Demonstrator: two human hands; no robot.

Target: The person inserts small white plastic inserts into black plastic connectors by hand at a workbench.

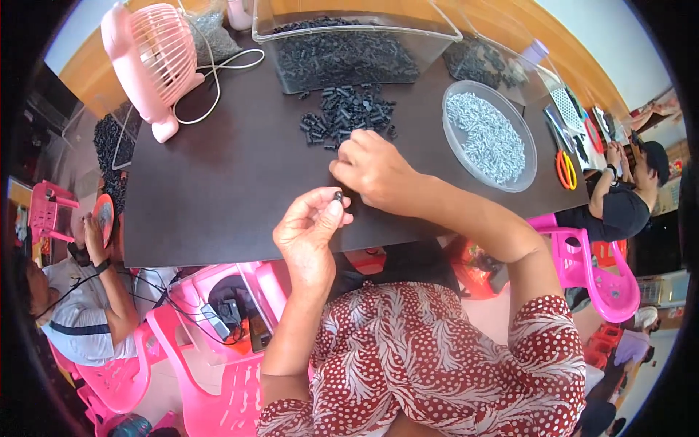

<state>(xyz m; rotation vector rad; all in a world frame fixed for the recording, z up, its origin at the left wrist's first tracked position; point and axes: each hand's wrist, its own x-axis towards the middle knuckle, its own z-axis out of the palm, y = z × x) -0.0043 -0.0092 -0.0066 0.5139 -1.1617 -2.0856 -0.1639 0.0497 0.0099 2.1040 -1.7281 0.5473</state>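
Note:
My left hand [309, 226] is raised above the near part of the dark table, palm up. Between its thumb and fingers it pinches a small black plastic part [338, 195], whose end shows at the fingertips. Just above and to the right, my right hand [373, 169] is closed with its knuckles up. Its fingertips point down and left, and whatever they may hold is hidden. Right beyond that hand lies a loose pile of small black cylindrical plastic parts [342, 113]. To the right stands a round clear bowl [529, 156] of small silvery metal pieces [486, 135].
A clear bin [357, 69] of black parts stands behind the pile. At the left are a pink fan [156, 69] and its white cable. Orange-handled scissors [566, 171] lie at the right edge. Co-workers sit on both sides; pink chairs [593, 269] flank the table.

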